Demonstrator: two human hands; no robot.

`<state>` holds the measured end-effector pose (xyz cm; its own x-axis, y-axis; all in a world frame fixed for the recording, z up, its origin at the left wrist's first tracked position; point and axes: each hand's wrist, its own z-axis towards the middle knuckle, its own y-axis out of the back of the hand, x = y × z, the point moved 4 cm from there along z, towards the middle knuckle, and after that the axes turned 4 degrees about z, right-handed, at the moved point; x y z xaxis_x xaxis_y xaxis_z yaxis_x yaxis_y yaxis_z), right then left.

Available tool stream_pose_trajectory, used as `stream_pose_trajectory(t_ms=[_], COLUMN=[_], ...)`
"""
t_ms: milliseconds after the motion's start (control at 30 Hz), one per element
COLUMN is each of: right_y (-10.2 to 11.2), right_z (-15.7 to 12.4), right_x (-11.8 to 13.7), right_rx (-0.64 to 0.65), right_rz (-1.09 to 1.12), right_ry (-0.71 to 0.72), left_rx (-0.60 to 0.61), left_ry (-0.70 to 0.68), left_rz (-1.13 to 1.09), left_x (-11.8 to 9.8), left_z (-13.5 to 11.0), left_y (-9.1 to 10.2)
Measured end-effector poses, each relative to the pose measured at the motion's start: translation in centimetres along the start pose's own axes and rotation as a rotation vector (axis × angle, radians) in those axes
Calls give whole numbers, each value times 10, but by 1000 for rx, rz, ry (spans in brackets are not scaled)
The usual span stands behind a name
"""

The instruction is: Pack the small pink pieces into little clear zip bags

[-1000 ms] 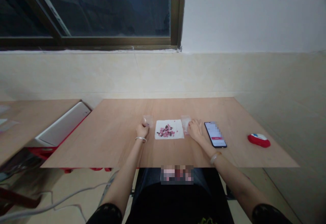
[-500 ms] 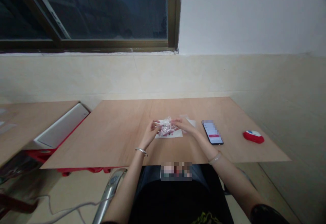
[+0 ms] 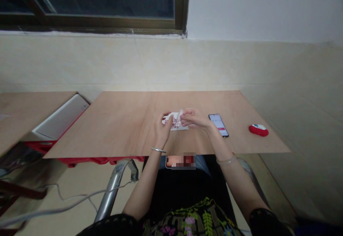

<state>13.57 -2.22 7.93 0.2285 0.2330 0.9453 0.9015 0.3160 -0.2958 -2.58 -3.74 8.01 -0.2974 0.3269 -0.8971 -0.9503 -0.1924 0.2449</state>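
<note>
A white paper sheet (image 3: 177, 121) lies on the plywood tabletop (image 3: 120, 128), with pink and dark small pieces on it, partly hidden by my hands. My left hand (image 3: 163, 128) is curled at the sheet's left edge, and a silver bangle (image 3: 158, 150) circles that wrist. My right hand (image 3: 194, 118) reaches in from the right, its fingertips pinching a small clear plastic bag (image 3: 180, 117) above the sheet. A pale bangle (image 3: 226, 161) sits on my right wrist. Whether my left fingers hold the bag is too small to tell.
A smartphone (image 3: 218, 125) lies to the right of the sheet, and a red and white computer mouse (image 3: 258, 130) farther right. A white and red box (image 3: 61, 116) stands beside a second table (image 3: 29, 111) at left. A metal chair arm (image 3: 114, 189) rises below the table edge.
My hands came together over the sheet from either side, and the clear bag rose from the table into them. My head tipped, shifting the table higher in view.
</note>
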Motion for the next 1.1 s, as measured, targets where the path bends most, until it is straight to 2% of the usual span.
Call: stream_pose_trajectory(t_ms=[67,133,267,367,533,600,800,967,1100], right_y=[-3,-6,-11,-17,-17,-15,-15,-15,-17], right_z=[-3,-4,-8,-13,-20,-23,-28,-22,-17], right_x=[0,-1,-2,-4,-8,-8,-5,3,10], right_rx=[-6,-30,-149,-187,-190,-162,-61,-87,-76], right_rz=[27,30,52,150,154,103,19,8,63], right_ry=[29,63,162,219,253,245,206,196,193], left_rx=[157,263,288,309,304,366,675,729,764], left_ry=[-22,-33,22,89,42,31,2,-5,27], left_rz=[-111,-187,-289,-346,-241,-221,-146,10,-3], left_x=[-10,-17,-17,-17,-26,-29,-31,-37,-45], left_z=[-10,-16,-15,-12,-9,-8,5,20,25], left_y=[-12,-20,-25,-24,-15,-13,-10,-11,-13])
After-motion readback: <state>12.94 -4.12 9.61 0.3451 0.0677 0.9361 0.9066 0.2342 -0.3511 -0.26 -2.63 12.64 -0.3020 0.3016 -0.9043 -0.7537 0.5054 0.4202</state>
